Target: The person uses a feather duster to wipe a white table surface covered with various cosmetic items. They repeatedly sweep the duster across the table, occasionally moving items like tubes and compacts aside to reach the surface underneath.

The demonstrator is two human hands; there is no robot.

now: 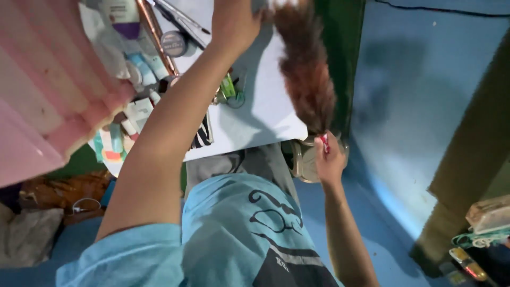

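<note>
A long lock of reddish-brown hair (pixel 305 69) hangs down over a white table (pixel 265 114). My left hand (pixel 234 21) is raised at the top edge of the view and closed around the upper part of the lock. My right hand (pixel 329 159) pinches the thin tip of the hair from below. A small red thing (pixel 324 142) sits between its fingers; I cannot tell what it is. My light blue printed shirt (pixel 239 228) fills the bottom of the view.
Tubes, small jars and boxes of cosmetics (pixel 141 69) crowd the table's left part. A pink ribbed sheet (pixel 48 90) overhangs at the left. A round metal container (pixel 304 159) stands under the table edge. Blue floor (pixel 414 122) lies to the right, with cluttered items (pixel 486 223) at the far right.
</note>
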